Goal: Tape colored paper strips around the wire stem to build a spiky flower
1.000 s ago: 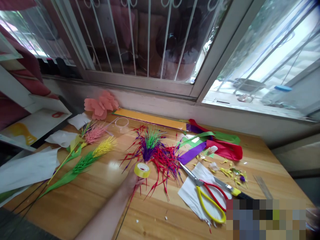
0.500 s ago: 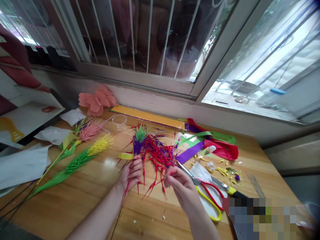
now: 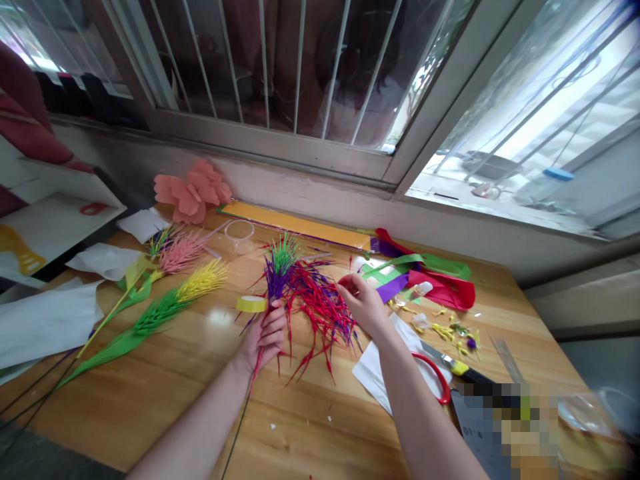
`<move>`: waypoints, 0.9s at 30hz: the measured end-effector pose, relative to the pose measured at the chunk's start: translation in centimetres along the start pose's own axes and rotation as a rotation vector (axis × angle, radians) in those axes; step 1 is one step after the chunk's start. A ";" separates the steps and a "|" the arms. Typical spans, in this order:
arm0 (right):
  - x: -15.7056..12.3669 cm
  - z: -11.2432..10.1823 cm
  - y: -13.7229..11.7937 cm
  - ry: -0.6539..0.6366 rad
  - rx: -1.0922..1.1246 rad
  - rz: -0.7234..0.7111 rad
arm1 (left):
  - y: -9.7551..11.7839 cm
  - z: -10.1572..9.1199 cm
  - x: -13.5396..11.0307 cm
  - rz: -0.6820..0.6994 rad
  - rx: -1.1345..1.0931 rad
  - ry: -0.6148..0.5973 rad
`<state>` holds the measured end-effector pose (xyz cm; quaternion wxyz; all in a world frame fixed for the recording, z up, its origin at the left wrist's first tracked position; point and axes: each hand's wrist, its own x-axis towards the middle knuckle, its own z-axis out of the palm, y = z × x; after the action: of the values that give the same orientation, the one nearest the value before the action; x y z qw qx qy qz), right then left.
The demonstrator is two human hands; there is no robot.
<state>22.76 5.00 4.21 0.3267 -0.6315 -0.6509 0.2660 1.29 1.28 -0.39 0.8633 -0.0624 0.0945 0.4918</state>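
My left hand (image 3: 265, 339) is closed around the wire stem of a handmade wheat ear (image 3: 281, 263), green at the tip and purple below, with red strands hanging under the grip. A roll of yellow tape (image 3: 251, 305) sits beside that hand. At the right edge of a loose pile of red and purple spiky pieces (image 3: 320, 303), my right hand (image 3: 364, 303) is raised with fingertips pinched together. Whatever they hold, if anything, is too small to make out. Red-handled scissors (image 3: 443, 383) lie partly hidden under my right forearm.
Finished wheat stalks, one green and yellow (image 3: 160, 313), one pink (image 3: 183, 252), lie left near white sheets (image 3: 50, 327). Ribbons (image 3: 445, 290), yellow bits (image 3: 445, 331) and a utility knife (image 3: 465, 370) are on the right. An orange strip (image 3: 300, 225) runs along the wall.
My right hand has moved up and slightly right, away from the front of the pile, and its forearm now covers much of the scissors. The left hand keeps its hold on the wheat ear.
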 end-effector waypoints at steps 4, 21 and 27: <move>2.3 1.0 2.3 -0.037 -0.123 0.038 | 0.1 -0.1 0.1 0.016 0.163 -0.006; 2.9 2.7 1.6 -0.139 -0.337 0.198 | -0.3 -0.6 -0.4 -0.035 0.364 0.080; 2.1 0.9 3.1 -0.133 -0.219 0.182 | -0.6 -0.5 -0.5 -0.039 0.283 0.113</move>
<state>24.09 7.31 1.42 0.1867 -0.7009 -0.6363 0.2629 1.49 0.45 -0.78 0.8663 0.0303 0.2099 0.4523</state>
